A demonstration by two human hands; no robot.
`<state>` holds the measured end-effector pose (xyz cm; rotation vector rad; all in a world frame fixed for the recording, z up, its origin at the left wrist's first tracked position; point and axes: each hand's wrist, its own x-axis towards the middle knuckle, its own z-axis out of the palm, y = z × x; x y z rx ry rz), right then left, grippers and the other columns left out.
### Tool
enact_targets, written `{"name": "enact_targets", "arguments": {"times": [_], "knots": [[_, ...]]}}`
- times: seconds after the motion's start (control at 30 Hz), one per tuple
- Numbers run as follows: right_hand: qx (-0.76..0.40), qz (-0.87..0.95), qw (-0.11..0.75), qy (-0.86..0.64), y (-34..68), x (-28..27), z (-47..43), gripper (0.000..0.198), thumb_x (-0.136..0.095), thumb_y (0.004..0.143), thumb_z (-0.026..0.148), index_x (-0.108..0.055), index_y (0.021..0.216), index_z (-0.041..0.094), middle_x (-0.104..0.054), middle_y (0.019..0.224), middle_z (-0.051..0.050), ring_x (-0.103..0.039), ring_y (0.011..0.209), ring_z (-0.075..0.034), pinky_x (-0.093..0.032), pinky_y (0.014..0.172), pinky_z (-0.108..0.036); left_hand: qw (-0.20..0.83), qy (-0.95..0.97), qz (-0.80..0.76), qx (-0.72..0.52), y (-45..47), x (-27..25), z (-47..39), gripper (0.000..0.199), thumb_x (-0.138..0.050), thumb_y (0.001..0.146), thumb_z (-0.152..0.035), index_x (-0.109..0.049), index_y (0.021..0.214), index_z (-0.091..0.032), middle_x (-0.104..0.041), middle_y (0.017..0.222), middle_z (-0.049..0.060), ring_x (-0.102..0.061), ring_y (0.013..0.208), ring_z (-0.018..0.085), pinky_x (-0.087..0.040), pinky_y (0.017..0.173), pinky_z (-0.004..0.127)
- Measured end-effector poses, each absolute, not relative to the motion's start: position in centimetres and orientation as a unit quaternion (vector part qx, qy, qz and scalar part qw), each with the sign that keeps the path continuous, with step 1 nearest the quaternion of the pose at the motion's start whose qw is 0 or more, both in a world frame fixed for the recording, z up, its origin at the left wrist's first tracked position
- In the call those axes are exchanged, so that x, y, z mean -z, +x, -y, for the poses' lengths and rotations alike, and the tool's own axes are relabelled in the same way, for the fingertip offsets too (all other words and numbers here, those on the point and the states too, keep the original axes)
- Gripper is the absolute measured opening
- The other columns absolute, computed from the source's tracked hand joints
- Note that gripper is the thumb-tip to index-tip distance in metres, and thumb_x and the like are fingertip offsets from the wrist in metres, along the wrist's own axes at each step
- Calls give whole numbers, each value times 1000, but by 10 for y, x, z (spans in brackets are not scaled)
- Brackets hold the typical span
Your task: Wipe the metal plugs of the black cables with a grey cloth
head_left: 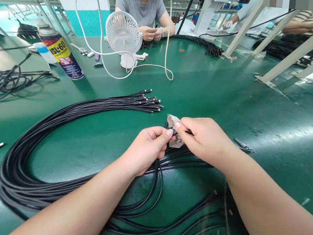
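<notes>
Cable (174, 133) is in hands (149, 143); spray can (64, 55) hides contents.

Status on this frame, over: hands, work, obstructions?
Left hand pinches a black cable end. Right hand grips a pale scrap beside it. Bundled cables below both hands; fan beyond, off the work.

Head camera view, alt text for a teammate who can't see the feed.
The left hand pinches a black cable end while the right hand holds a pale cloth against it. A U-shaped bundle of black cables lies on the green table; beyond stand a spray can and white fan, with a person across the table.
</notes>
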<state>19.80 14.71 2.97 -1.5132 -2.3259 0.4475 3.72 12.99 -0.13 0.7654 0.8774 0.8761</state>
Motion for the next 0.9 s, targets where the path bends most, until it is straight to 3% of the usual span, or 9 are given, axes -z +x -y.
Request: {"name": "enact_targets", "arguments": {"times": [0.23, 0.4, 0.5, 0.67, 0.77, 0.9], "knots": [[-144, 807, 223, -527, 204, -35, -150, 38, -43, 91, 36, -29, 58, 23, -39, 48, 1, -32, 45, -12, -21, 49, -28, 750, 334, -396, -411, 36, 2, -129, 28, -74, 82, -34, -62, 72, -11, -32, 51, -8, -23, 45, 3, -18, 41, 15], [-130, 759, 285, -571, 216, -36, -152, 38, -45, 94, 36, -42, 60, 22, -49, 54, 0, -43, 51, -14, -29, 53, -29, 755, 321, -394, -414, 36, 4, -130, 32, -78, 77, -38, -64, 73, -10, -32, 52, -8, -23, 46, 3, -17, 42, 15], [-200, 773, 278, -534, 216, -37, -150, 38, -45, 96, 38, -46, 62, 21, -52, 59, 0, -47, 56, -13, -34, 56, -27, 757, 321, -389, -415, 35, 4, -130, 34, -80, 76, -39, -64, 73, -10, -31, 53, -8, -23, 47, 3, -17, 42, 15], [-251, 813, 236, -469, 212, -38, -148, 39, -46, 96, 40, -50, 63, 19, -40, 57, 3, -36, 54, -11, -31, 53, -25, 765, 320, -375, -414, 35, 4, -131, 36, -82, 72, -41, -62, 71, -11, -33, 55, -7, -24, 48, 3, -17, 43, 15], [-308, 810, 218, -449, 211, -38, -149, 30, -50, 94, 36, -60, 73, 18, -51, 61, 2, -41, 57, -11, -33, 54, -24, 774, 325, -357, -410, 35, 3, -130, 38, -84, 68, -41, -61, 70, -11, -38, 59, -5, -26, 49, 3, -17, 43, 15], [-340, 798, 227, -442, 211, -37, -150, 21, -56, 88, 31, -60, 73, 17, -59, 64, 1, -47, 58, -11, -34, 54, -23, 786, 335, -343, -391, 34, 1, -130, 40, -84, 68, -43, -60, 69, -11, -37, 58, -6, -25, 49, 3, -17, 44, 16]]}}
